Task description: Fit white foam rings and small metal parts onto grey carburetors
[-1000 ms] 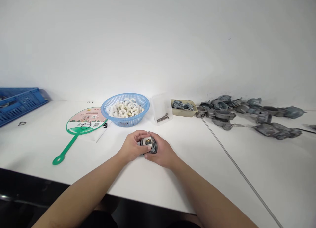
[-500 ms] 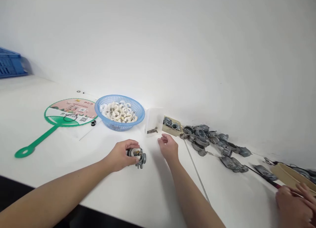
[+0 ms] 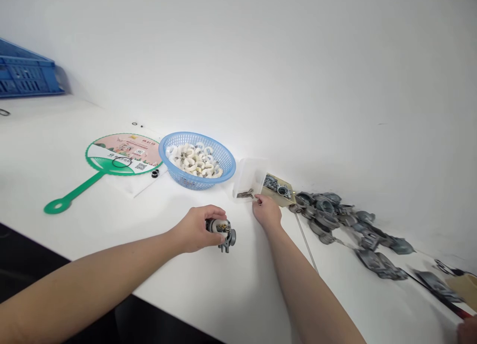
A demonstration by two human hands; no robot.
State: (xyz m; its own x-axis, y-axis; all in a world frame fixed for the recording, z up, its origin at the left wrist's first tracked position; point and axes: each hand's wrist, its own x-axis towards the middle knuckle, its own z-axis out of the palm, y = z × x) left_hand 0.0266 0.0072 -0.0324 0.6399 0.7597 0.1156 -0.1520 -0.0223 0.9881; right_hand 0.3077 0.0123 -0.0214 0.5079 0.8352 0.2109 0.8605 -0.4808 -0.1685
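Observation:
My left hand [image 3: 199, 229] is closed around a carburetor [image 3: 223, 233], a grey metal body with a white plastic float and small brass parts facing up. The hand holds it just over the white table. My right hand [image 3: 267, 212] reaches to the near right corner of a clear plastic box [image 3: 242, 177], its fingers curled at the rim and partly hidden. Several small thin metal pieces [image 3: 245, 194] lie at the bottom of that box. Beside it stands a tan box [image 3: 285, 200] of small metal parts.
A blue basket [image 3: 197, 185] full of white ring-shaped floats stands at the back. Left of it lie a green hand fan [image 3: 122, 155] and a black ring-shaped part [image 3: 155, 173]. Grey castings [image 3: 328, 215] are heaped at right. Another person's hand [image 3: 467, 329] shows at lower right.
My right hand has moved forward to the rim of the clear box, which looks slightly tilted. My left hand still holds the carburetor. The view has shifted to the right side's loss.

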